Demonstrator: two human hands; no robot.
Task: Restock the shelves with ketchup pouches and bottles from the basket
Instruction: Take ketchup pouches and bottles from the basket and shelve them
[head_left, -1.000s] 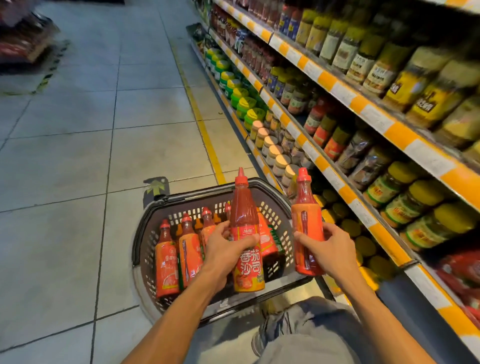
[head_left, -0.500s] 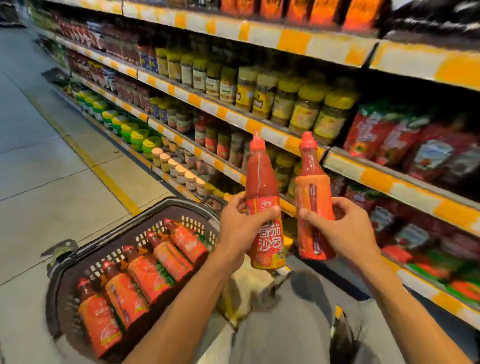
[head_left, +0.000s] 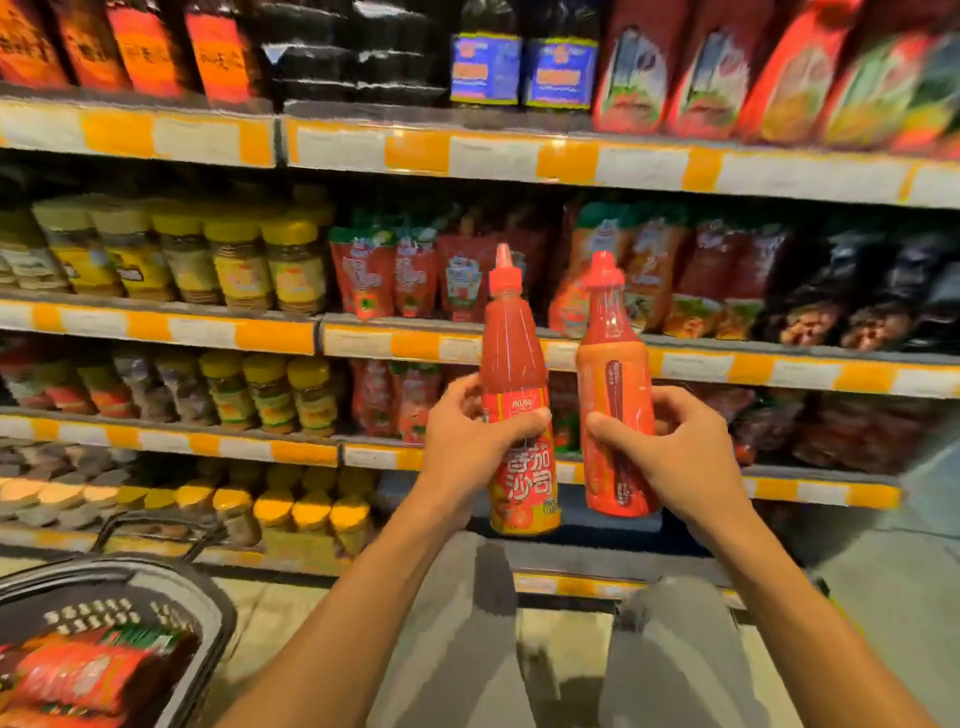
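Note:
Each of my hands holds a red ketchup bottle upright in front of the shelves. My left hand (head_left: 470, 441) grips the left bottle (head_left: 517, 364), whose label faces me. My right hand (head_left: 675, 452) grips the right bottle (head_left: 613, 374), seen from its back side. Both bottles have red nozzle caps and stand side by side, close together. Behind them, red ketchup pouches (head_left: 384, 275) stand in a row on a middle shelf (head_left: 415, 345). The dark basket (head_left: 156, 592) sits at the lower left with more ketchup bottles (head_left: 83, 675) lying inside.
Yellow-lidded jars (head_left: 239, 260) fill the shelves to the left. Dark packets (head_left: 857, 291) stand to the right of the pouches. Boxes and red pouches line the top shelf (head_left: 519, 156). My grey-trousered knees (head_left: 670, 649) are below the hands, near the bottom shelf.
The view has swung from the aisle and basket to face the shelves. Both bottles rose from over the basket to the level of the pouch shelves. The basket now lies at the lower left.

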